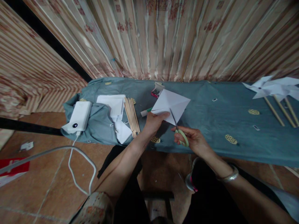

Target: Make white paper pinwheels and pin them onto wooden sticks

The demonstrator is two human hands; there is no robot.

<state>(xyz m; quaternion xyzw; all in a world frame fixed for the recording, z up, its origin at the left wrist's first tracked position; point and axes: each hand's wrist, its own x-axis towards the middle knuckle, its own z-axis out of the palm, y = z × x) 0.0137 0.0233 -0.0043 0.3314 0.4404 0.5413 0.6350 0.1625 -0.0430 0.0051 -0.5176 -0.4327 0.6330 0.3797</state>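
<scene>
Patterned sleeve nearest, lower left. Left hand pinches the white paper, thumb on top, over the blue cloth; right hand grips the scissors, blade gap unclear. Step looks like cutting; next snip probably needs paper steady.

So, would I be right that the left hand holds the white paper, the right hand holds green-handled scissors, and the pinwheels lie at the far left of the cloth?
Not quite: the head view shows the pinwheels at the far right of the cloth. The left hand does hold the white paper, and the right hand the green-handled scissors.
</scene>
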